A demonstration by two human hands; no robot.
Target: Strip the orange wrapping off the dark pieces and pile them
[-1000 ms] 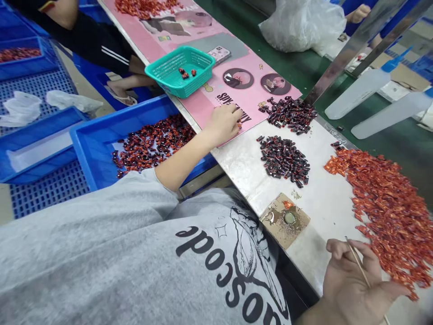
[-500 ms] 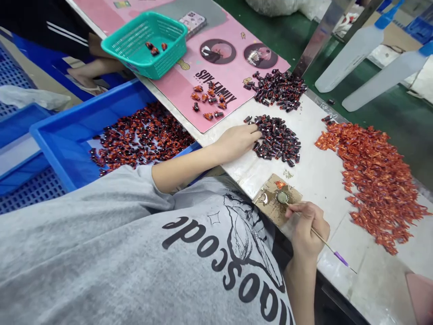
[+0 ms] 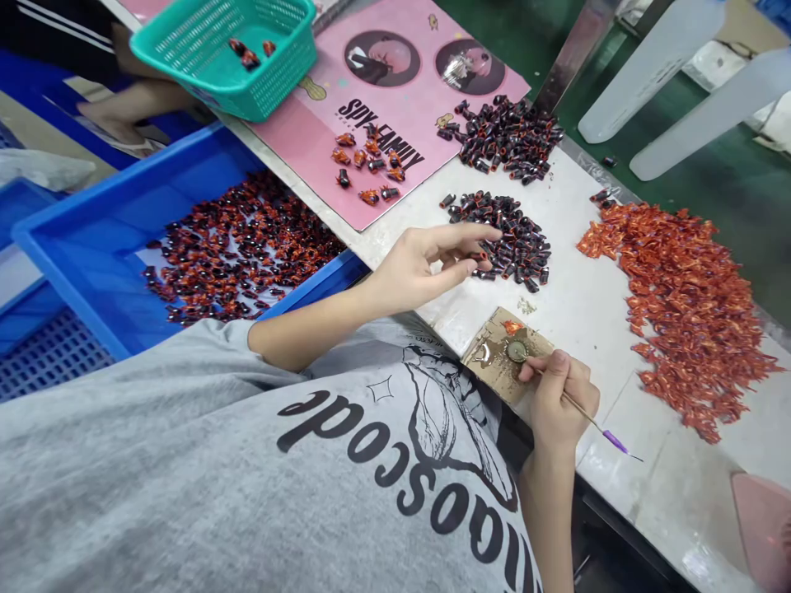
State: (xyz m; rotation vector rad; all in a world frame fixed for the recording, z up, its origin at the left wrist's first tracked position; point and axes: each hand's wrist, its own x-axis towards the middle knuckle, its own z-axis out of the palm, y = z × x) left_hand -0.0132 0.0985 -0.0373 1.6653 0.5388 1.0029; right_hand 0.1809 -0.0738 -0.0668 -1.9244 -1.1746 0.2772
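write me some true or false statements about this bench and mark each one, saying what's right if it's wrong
1. The right hand holds a thin stick with a purple section. True.
2. The green basket is full to the rim. False: just a few red-and-black pieces lie in it.
3. The left hand is at the edge of a dark pile. True.
4. The orange pile lies on the pink mat. False: it lies on the pale tabletop.
5. A small round cap sits on the cardboard square. True.
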